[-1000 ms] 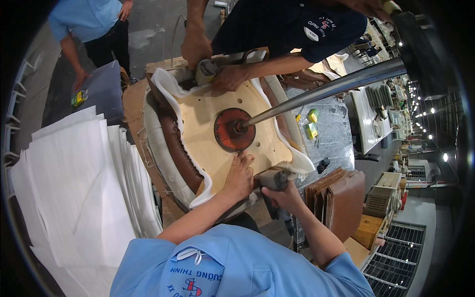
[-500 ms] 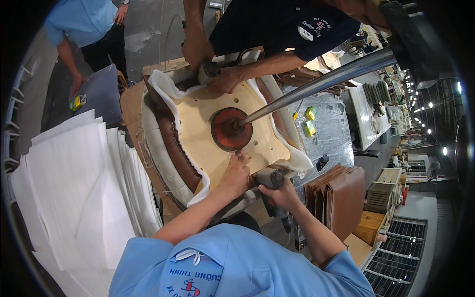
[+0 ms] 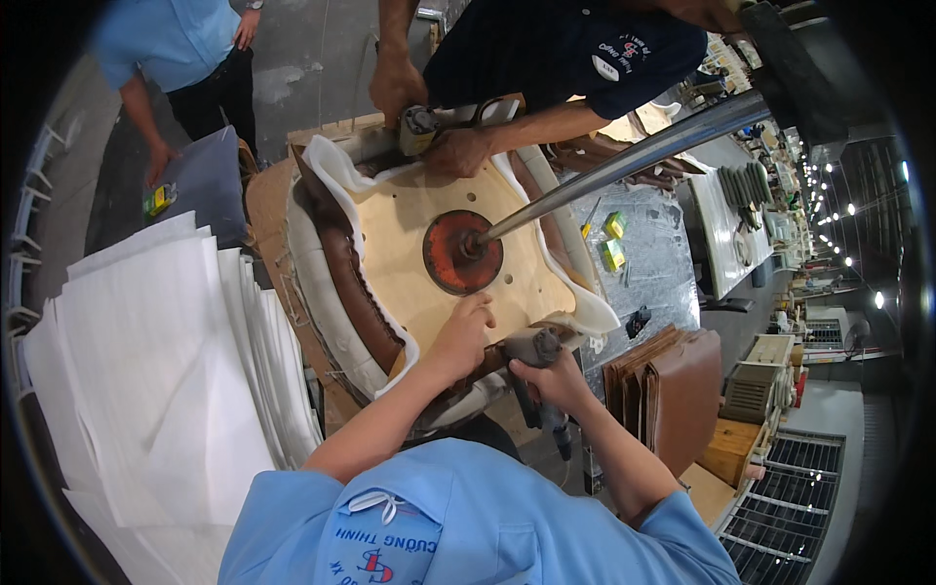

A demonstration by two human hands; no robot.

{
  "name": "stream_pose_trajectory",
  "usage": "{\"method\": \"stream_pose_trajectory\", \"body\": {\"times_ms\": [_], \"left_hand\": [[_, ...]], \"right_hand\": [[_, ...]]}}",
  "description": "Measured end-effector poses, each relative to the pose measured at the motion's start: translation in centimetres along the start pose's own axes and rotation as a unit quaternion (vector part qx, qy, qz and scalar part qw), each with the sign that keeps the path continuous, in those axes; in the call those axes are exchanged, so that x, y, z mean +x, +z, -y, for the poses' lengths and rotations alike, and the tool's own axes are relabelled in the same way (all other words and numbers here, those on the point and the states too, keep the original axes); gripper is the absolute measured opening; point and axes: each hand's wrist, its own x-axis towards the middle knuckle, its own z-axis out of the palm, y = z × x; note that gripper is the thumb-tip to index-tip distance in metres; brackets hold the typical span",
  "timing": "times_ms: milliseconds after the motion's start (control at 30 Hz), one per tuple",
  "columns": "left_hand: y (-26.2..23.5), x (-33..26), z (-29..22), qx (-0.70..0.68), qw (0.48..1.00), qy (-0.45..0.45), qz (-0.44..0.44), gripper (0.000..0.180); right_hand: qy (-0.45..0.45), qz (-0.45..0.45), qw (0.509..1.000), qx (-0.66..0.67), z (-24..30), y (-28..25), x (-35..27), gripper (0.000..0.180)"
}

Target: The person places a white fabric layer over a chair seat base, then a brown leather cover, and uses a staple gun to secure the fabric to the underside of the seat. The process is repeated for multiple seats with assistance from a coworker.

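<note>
Wooden panel (image 3: pixel 395 239) lies at the centre of our work area, its pale face up, framed by white padding (image 3: pixel 592 314) that shows along the edges. A red disc (image 3: pixel 447 261), fixed to the end of a metal rod (image 3: pixel 624 168), sits against the middle of the panel. Outside the padding we find brown leather (image 3: pixel 343 273), then a pale rim (image 3: pixel 304 268). Our left hand (image 3: pixel 463 341) is over the near part of the panel, below the disc, fingers extended and slightly bent; we cannot tell how firmly they press. Our right hand (image 3: pixel 556 378) is closed around a grey power tool (image 3: pixel 531 346), its head at the panel's near edge. Opposite us, a co-worker in a dark shirt (image 3: pixel 575 58) grips a second tool (image 3: pixel 419 125) at the far edge and rests the other hand (image 3: pixel 458 153) beside it. White sheets (image 3: pixel 146 361) are stacked at our left; brown sheets (image 3: pixel 682 390) stand at our right, near a wrapped table (image 3: pixel 648 273) carrying small yellow-green boxes (image 3: pixel 612 255).
</note>
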Motion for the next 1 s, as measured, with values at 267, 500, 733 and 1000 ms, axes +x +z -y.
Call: {"method": "stream_pose_trajectory", "body": {"times_ms": [267,500,733,1000], "left_hand": [[-4.1,-4.5,-4.6,-0.023,0.993,-0.115,-0.011,0.026],[-3.7,-6.2,-9.7,-0.088,0.958,-0.131,0.240,0.024],[-0.2,-9.8,-8.9,-0.040,0.944,-0.011,0.328,0.034],[5.3,-9.0,-6.0,0.111,0.980,0.035,0.162,0.050]], "right_hand": [[0.029,0.013,0.999,0.003,-0.2,0.8,-0.4,0.020],[-0.016,-0.050,0.996,0.077,-3.3,1.5,-1.8,0.048],[-0.159,-0.247,0.955,0.034,-11.9,2.2,-11.0,0.074],[-0.015,-0.342,0.939,0.029,-25.4,-4.2,-10.9,0.077]]}}
